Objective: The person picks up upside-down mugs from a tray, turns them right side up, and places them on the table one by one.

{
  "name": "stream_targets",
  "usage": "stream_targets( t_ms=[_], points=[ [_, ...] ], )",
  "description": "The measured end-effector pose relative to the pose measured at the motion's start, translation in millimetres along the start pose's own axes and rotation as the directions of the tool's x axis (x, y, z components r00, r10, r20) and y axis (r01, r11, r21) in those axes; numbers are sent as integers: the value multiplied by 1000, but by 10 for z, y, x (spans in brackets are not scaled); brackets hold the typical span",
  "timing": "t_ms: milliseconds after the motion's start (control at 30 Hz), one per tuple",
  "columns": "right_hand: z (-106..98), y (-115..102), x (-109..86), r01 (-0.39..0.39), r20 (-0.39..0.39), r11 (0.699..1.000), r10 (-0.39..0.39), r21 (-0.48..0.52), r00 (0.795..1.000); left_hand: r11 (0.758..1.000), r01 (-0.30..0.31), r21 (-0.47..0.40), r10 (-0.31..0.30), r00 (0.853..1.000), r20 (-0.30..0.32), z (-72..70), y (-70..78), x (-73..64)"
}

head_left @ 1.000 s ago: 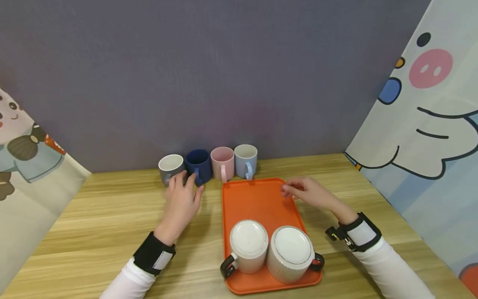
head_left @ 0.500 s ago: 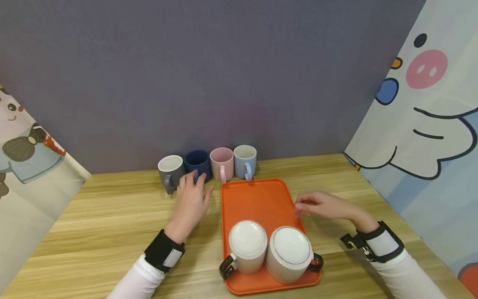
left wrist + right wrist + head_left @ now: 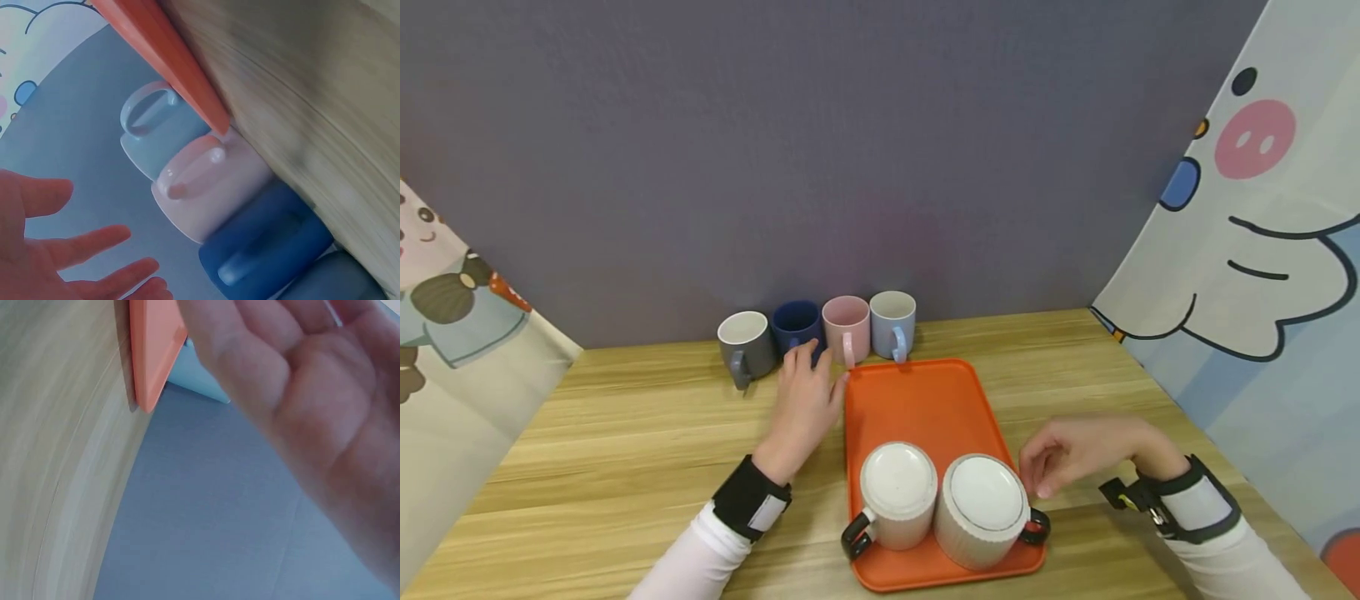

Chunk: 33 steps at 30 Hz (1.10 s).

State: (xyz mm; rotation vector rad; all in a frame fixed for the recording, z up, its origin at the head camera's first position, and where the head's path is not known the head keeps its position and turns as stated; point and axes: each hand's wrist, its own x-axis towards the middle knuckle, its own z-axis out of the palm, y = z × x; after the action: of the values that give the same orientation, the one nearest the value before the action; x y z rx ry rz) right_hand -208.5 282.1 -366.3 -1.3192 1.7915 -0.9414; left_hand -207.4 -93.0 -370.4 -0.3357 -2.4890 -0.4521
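Gray mug (image 3: pixel 760 352) stands leftmost on table (image 3: pixel 625 458); navy mug (image 3: pixel 797 322) beside it, partly hidden by left hand (image 3: pixel 805 406), fingers spread, empty. Pink mug (image 3: pixel 838 333), pale blue mug (image 3: pixel 886 332) follow. Two upturned white cups (image 3: pixel 898 500) occupy orange tray's (image 3: pixel 917 404) near end. Right hand (image 3: pixel 1078 452), loosely curled, empty, beside tray.

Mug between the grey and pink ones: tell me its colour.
The mug is dark blue; it shows best in the left wrist view.

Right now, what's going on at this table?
A person's left hand is by a navy mug, in a row with a gray mug, a pink mug and a light blue mug. The right hand is beside an orange tray holding two upside-down mugs. Neither hand appears to grip anything.
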Motion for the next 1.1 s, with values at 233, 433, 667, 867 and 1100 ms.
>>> stream_targets(
  t_ms=[233, 433, 667, 867, 1100],
  points=[
    [67, 0, 48, -14, 51, 997, 10, 79, 999, 999, -37, -6, 37, 999, -17, 71, 64, 13],
    [102, -5, 110, -21, 93, 993, 11, 112, 996, 999, -40, -23, 40, 999, 35, 111, 118, 22],
    [146, 31, 172, -94, 177, 964, 51, 248, 983, 999, -36, -12, 36, 996, 78, 175, 206, 28],
    [149, 25, 216, -47, 248, 954, -29, 297, 968, 998, -49, -29, 52, 993, 108, 218, 249, 35],
    [134, 77, 233, 52, 259, 967, -119, 251, 959, 997, -64, -37, 69, 987, 142, 285, 252, 23]
  ],
)
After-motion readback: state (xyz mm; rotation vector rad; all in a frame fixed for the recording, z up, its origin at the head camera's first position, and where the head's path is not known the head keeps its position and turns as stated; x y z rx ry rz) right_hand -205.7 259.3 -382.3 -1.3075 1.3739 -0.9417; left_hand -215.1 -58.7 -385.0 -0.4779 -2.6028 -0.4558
